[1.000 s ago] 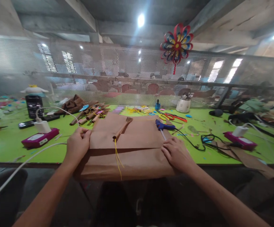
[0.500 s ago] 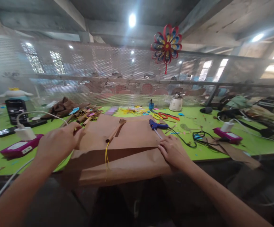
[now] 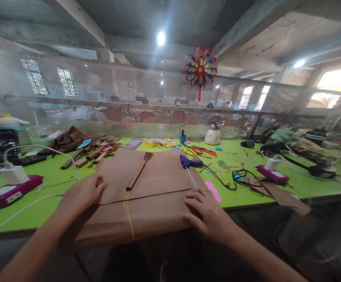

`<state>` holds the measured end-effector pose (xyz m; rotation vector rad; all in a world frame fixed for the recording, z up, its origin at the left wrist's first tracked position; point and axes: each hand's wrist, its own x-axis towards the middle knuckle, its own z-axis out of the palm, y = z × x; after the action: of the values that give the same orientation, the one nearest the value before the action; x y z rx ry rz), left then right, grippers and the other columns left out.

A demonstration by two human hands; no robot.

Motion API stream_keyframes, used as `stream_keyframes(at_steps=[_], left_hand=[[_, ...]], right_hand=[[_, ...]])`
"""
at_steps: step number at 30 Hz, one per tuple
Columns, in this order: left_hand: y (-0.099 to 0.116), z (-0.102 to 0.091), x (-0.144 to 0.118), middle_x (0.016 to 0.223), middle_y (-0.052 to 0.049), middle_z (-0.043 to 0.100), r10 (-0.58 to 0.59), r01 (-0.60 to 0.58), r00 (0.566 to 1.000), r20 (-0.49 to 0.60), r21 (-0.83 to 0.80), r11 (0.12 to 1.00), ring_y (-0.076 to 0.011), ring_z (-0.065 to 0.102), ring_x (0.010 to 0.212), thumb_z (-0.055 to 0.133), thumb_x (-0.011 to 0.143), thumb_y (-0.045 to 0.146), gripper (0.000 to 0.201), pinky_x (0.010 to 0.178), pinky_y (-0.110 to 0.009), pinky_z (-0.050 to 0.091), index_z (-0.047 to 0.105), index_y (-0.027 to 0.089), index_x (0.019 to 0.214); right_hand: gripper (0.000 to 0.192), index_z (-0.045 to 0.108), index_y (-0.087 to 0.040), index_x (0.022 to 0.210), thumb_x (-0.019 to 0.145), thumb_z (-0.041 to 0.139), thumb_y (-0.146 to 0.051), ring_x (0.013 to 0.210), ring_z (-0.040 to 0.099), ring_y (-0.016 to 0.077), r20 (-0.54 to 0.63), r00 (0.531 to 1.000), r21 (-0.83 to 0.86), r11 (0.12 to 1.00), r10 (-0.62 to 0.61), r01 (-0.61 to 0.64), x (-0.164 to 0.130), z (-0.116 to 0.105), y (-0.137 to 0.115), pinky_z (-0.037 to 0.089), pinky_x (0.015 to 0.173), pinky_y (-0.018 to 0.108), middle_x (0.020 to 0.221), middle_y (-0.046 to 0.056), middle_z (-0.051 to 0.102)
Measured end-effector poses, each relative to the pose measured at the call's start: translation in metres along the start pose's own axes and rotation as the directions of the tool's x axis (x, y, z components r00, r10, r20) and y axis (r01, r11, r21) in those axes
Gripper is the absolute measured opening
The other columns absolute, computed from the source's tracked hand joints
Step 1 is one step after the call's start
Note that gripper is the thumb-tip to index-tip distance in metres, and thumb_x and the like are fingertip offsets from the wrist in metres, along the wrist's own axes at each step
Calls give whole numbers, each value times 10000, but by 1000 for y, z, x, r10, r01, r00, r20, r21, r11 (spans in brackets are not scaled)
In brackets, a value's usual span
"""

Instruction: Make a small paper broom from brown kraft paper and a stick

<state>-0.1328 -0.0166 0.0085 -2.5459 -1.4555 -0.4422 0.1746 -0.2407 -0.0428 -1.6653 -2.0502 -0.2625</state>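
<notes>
Left to right across the green table [image 3: 49,184]: a white charger block [image 3: 13,174] rests on a magenta box [image 3: 7,192] near the left edge, its white cable [image 3: 23,211] running off the front; whether the box holds anything cannot be told, as its lid is shut. Behind lies a heap of rolled brown paper sticks [image 3: 95,152]. The left hand [image 3: 85,192] lies flat on the left border of the folded brown paper sheet [image 3: 155,176], fingers together and extended, gripping nothing. The sheet covers the table's middle and overhangs its front edge toward the person. On it rests a rolled paper stick [image 3: 138,172] with a frayed tip, yellow strings [image 3: 127,213] trailing from its near end over the fold. The right hand [image 3: 207,211] presses the sheet's right corner, fingers slightly spread, also gripping nothing. Just beyond it lies a blue glue gun [image 3: 188,162] with its black cord [image 3: 232,180], then red-handled scissors [image 3: 201,150] and a second magenta box [image 3: 272,174] carrying a charger, contents likewise unseen. Risks, as judged: uneven pressure from the two hands may skew the crease; the loose stick may roll off the overhanging flap; the glue gun, touching the sheet, may mark the paper if hot.
</notes>
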Motion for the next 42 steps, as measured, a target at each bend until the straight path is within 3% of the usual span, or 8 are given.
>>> stream_keyframes(at_steps=[5,9,12,17,22,28,34,42], left_hand=[[26,11,-23,1235,-156,514,124,-100,963,-239,110,989,-308,469,1146,417,853,349,377,960,-433,370,532,158,1156],[75,8,-56,1340,-105,460,448,-450,893,-46,-114,886,-258,460,1189,455,854,474,496,992,-391,369,457,222,1282],[102,9,-72,1417,-95,390,582,-573,813,29,-142,807,-316,361,1278,565,756,574,724,1031,-467,306,351,266,1377],[116,6,-66,1321,-146,493,519,-520,854,-30,-76,851,-311,436,1214,531,829,364,554,992,-449,329,408,170,1333],[111,-6,-48,897,-83,675,464,-450,878,115,-129,884,-230,627,827,439,871,386,280,702,-306,435,596,198,1007],[101,-8,-27,765,-81,662,343,-350,930,128,29,936,-212,622,719,405,838,256,196,580,-273,379,575,180,780],[110,-10,-41,871,-85,665,458,-460,874,165,-28,888,-229,617,830,469,763,202,153,711,-308,432,584,175,860],[125,-10,-37,1012,-107,638,539,-531,825,169,-92,842,-255,602,930,506,776,255,320,802,-348,442,578,173,1077]], right_hand=[[524,465,-238,1296,803,628,-306,1162,415,300,54,993,-80,990,-108,112,-24,5,0,356,960,512,1323,95,495],[376,520,-181,1227,871,449,-82,1065,488,254,-106,972,-123,973,-208,195,-28,16,18,428,895,460,1176,123,590],[284,578,-158,1102,880,426,-65,934,538,214,-195,932,-62,952,-306,300,-17,9,27,475,811,383,984,112,647],[226,618,-157,987,871,440,-82,808,547,203,-231,919,-121,947,-320,299,24,-13,42,470,780,377,825,91,641],[154,627,-179,893,849,487,-132,818,563,214,-205,940,-87,961,-274,262,57,-20,56,477,729,353,803,80,633],[357,515,-191,1206,851,527,-228,1012,535,262,-135,968,-60,977,-212,206,42,-33,39,440,878,437,1057,113,627],[778,254,-156,1429,714,559,-123,1128,447,301,155,978,-214,962,-140,172,1,-39,42,380,936,465,1291,134,507],[481,557,-145,1205,736,515,-48,914,529,245,244,964,-354,916,-103,188,17,-34,54,402,743,335,1008,118,636]])
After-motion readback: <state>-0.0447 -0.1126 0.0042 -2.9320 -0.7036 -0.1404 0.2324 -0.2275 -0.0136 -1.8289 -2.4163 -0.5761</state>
